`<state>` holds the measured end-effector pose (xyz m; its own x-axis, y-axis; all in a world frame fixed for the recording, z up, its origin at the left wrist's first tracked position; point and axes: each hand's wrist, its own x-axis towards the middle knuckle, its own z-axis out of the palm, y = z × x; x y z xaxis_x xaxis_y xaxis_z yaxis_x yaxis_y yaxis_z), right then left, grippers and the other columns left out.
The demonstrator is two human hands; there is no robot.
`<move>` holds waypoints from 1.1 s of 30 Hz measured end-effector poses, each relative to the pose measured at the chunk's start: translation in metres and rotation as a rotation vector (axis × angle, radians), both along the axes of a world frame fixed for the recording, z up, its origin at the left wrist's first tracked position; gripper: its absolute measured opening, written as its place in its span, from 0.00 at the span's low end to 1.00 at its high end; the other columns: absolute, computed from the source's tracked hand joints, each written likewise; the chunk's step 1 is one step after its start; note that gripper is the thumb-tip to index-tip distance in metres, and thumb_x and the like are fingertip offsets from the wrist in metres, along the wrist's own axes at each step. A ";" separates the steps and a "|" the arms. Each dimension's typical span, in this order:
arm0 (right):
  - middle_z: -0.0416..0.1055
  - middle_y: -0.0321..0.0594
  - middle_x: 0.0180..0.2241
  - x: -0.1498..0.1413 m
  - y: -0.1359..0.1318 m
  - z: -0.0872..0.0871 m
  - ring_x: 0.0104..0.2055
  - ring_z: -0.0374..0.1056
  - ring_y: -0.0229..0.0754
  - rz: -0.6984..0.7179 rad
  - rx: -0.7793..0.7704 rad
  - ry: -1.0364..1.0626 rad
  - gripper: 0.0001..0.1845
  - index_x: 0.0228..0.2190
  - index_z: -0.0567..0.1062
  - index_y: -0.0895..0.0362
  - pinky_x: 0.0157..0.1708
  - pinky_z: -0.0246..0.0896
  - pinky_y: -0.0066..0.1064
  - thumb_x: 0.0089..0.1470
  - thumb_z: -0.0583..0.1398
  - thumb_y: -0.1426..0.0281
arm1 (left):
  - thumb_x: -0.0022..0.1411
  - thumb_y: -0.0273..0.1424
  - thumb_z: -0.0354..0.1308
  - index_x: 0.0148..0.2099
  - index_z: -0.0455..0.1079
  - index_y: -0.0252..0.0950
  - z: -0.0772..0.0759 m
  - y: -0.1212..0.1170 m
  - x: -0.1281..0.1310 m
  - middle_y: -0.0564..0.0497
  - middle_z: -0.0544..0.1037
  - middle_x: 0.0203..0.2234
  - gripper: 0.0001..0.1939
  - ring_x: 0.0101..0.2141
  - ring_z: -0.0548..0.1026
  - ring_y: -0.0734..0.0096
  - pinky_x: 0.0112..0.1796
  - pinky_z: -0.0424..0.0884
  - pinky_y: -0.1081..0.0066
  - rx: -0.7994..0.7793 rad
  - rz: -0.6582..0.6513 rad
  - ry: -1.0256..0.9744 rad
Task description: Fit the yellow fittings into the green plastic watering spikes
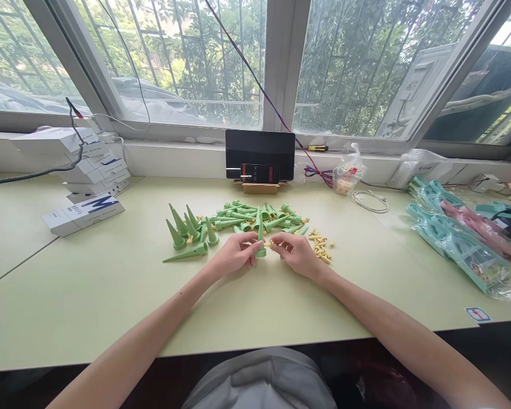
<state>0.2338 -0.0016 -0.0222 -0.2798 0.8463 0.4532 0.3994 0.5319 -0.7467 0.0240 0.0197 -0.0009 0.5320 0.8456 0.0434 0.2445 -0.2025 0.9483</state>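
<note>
My left hand (237,254) is pinched round the base of a green plastic cone spike (260,238) that stands upright on the pale green table (111,284). My right hand (297,253) is closed on a small yellow piece (271,244), holding it against the side of the spike's base. Behind my hands lies a pile of green spikes (255,218). To its left several spikes (187,230) stand upright, and one lies on its side. A scatter of small yellow pieces (321,244) lies just right of my right hand.
A tablet with a phone (259,156) leans at the windowsill. White boxes (83,210) are stacked at the left. Teal packaged goods (455,238) lie at the right, with a white cable (369,200) and a small plastic bag (348,173) near the back.
</note>
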 end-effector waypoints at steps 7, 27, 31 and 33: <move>0.74 0.37 0.28 0.001 0.002 -0.003 0.24 0.66 0.36 -0.010 0.000 -0.006 0.08 0.40 0.75 0.56 0.26 0.64 0.28 0.59 0.60 0.67 | 0.63 0.48 0.55 0.38 0.68 0.35 0.000 0.000 0.000 0.51 0.74 0.31 0.19 0.22 0.73 0.74 0.25 0.71 0.73 0.018 -0.014 0.007; 0.71 0.34 0.26 0.000 -0.004 0.001 0.21 0.63 0.34 0.051 0.002 0.039 0.11 0.44 0.74 0.54 0.25 0.64 0.28 0.62 0.58 0.64 | 0.64 0.47 0.55 0.33 0.67 0.36 0.008 -0.005 0.002 0.56 0.70 0.19 0.18 0.19 0.72 0.73 0.24 0.68 0.74 0.021 -0.005 0.013; 0.71 0.34 0.26 0.000 -0.004 0.001 0.22 0.64 0.35 0.049 0.004 0.055 0.12 0.44 0.74 0.54 0.26 0.65 0.28 0.63 0.58 0.61 | 0.64 0.48 0.54 0.33 0.67 0.36 0.011 -0.006 0.002 0.57 0.69 0.17 0.19 0.18 0.71 0.73 0.24 0.68 0.73 0.024 -0.001 0.029; 0.72 0.35 0.26 0.000 -0.005 0.001 0.21 0.64 0.35 0.049 0.007 0.059 0.13 0.44 0.75 0.54 0.26 0.65 0.28 0.63 0.57 0.61 | 0.64 0.48 0.54 0.32 0.67 0.36 0.011 -0.006 0.002 0.57 0.68 0.17 0.19 0.18 0.71 0.73 0.24 0.67 0.73 0.021 0.003 0.034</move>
<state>0.2336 -0.0061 -0.0213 -0.2937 0.8289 0.4762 0.3277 0.5553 -0.7644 0.0263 0.0132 0.0097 0.5313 0.8461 0.0430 0.2771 -0.2215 0.9350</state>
